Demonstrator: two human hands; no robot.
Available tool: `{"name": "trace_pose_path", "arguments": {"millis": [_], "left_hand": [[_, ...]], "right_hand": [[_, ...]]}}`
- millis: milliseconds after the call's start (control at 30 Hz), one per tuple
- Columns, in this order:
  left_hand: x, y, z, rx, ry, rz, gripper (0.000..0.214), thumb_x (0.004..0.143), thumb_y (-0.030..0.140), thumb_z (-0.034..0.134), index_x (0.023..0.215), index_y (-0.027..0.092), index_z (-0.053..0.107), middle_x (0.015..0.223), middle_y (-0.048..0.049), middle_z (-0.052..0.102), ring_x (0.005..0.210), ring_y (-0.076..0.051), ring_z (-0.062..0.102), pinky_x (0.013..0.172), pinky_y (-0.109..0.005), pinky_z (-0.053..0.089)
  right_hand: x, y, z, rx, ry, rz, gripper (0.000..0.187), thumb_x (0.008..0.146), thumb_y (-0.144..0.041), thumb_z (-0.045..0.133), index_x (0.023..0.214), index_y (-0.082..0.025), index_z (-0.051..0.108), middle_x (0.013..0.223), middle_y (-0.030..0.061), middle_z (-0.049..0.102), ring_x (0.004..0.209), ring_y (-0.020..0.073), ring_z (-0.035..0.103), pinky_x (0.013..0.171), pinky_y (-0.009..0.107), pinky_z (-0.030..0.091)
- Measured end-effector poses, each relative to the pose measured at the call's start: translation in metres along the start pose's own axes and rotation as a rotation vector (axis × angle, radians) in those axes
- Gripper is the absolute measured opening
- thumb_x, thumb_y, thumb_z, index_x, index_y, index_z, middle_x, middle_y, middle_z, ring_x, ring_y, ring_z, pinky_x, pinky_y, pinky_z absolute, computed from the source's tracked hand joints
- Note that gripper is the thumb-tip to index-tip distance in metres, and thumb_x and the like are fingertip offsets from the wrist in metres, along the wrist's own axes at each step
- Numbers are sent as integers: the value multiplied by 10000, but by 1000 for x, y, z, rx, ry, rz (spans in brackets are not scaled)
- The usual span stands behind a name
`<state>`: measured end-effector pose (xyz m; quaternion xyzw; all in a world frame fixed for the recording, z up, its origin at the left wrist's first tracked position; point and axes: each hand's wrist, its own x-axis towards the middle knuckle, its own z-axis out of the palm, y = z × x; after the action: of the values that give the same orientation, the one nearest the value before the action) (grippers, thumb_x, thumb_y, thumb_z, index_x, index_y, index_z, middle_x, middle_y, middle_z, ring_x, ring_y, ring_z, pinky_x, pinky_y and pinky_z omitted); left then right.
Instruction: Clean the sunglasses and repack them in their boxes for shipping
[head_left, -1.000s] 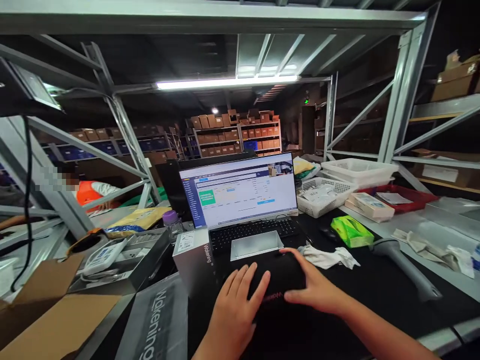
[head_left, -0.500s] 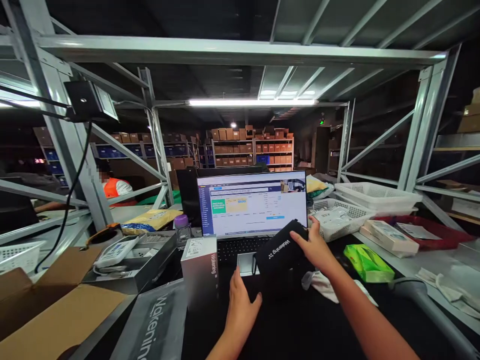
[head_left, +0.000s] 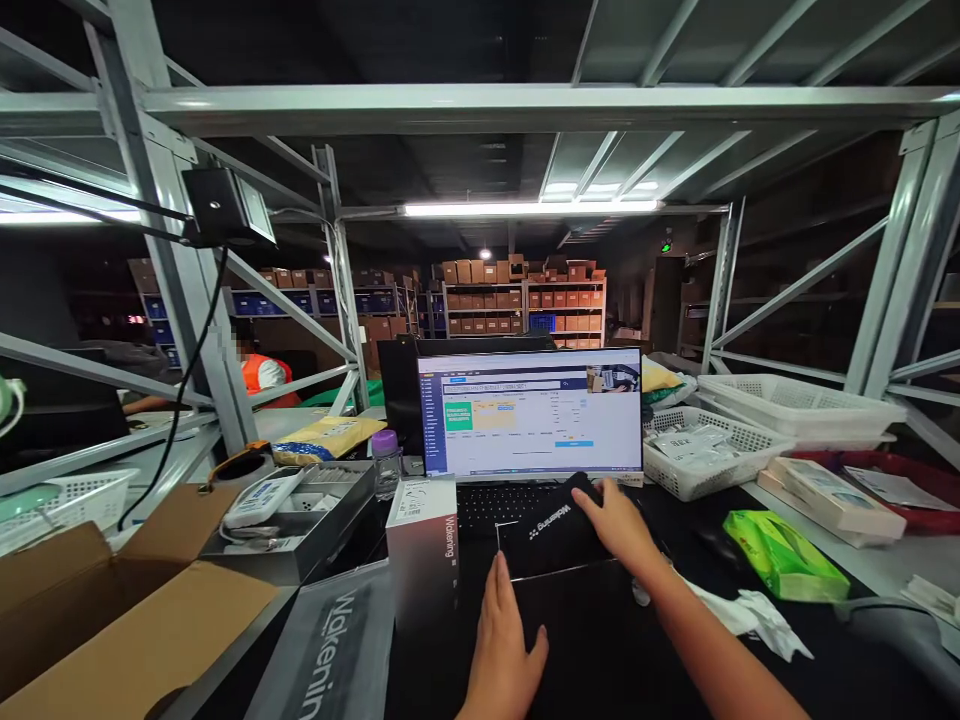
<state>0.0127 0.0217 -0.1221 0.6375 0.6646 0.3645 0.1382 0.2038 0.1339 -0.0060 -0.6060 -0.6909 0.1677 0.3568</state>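
"What's in that right hand point(head_left: 611, 520) over there?"

"A black case point(head_left: 553, 530) with Wakening printed across it in white. The grip is closed round its far right end, thumb laid on the near face."

"And the left hand point(head_left: 501, 640)?"

"Nothing in it that I can see. That grip is loose: fingers straight and together, thumb standing apart, the fingertips right by the pale-edged corner of a dark open box point(head_left: 499, 540). Whether they touch it, I can't tell from here."

"So where's the case sitting?"

"In front of the keyboard point(head_left: 486, 507), tilted, its right end higher. It's over the open box or partly inside; I can't make out which."

"What else is close by on the counter point(head_left: 847, 690)?"

"A tall box point(head_left: 421, 560), also lettered Wakening, stands upright just left of the keyboard. A grey printed bag point(head_left: 330, 640) lies flat beyond that, beside an open carton point(head_left: 135, 640). The monitor point(head_left: 532, 425) is lit behind the keyboard."

"And to the right?"

"A crumpled white cloth point(head_left: 754, 612) near the right forearm, then a bright green packet point(head_left: 787, 557)."
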Motion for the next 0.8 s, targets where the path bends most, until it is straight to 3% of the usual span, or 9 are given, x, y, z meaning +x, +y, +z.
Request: {"name": "trace_pose_path", "arguments": {"millis": [200, 367, 467, 667, 800], "left_hand": [[-1, 2, 1, 10, -34, -40, 904, 858, 191, 497, 1577, 49, -33, 1671, -188, 54, 1546, -286, 98, 1242, -441, 213], [-1, 5, -1, 40, -39, -33, 885, 852, 185, 493, 1577, 34, 8, 1669, -192, 79, 1542, -283, 130, 1239, -427, 219], [-1, 6, -3, 61, -43, -29, 878, 847, 184, 491, 1576, 30, 26, 1666, -192, 98, 1539, -281, 145, 1236, -416, 230], [-1, 6, 0, 100, -39, -9, 887, 851, 182, 487, 1566, 10, -9, 1662, -212, 80, 1542, -287, 122, 1240, -419, 222], [2, -5, 5, 138, 12, 6, 913, 847, 174, 505, 1561, 20, -43, 1655, -236, 65, 1539, -317, 120, 1235, -451, 239]], "right_hand": [[19, 24, -48, 128, 63, -103, 483, 913, -636, 400, 1119, -211, 503, 1093, 109, 695, 1005, 273, 669, 849, 358, 511], [4, 16, -61, 53, 130, -147, 512, 890, -692, 454, 1136, -245, 500, 1183, 101, 680, 1057, 304, 658, 858, 378, 483], [-5, 2, -51, -133, 168, -79, 527, 929, -680, 407, 1166, -221, 511, 1116, 127, 706, 1000, 331, 678, 816, 389, 477], [-12, -11, 2, -307, 12, 41, 589, 1020, -534, 263, 1330, -95, 503, 1206, 233, 683, 1070, 361, 680, 860, 432, 493], [-13, -4, 24, -319, -96, -5, 638, 991, -543, 381, 1370, -60, 552, 1470, 270, 500, 1387, 402, 447, 1067, 505, 387]]}}
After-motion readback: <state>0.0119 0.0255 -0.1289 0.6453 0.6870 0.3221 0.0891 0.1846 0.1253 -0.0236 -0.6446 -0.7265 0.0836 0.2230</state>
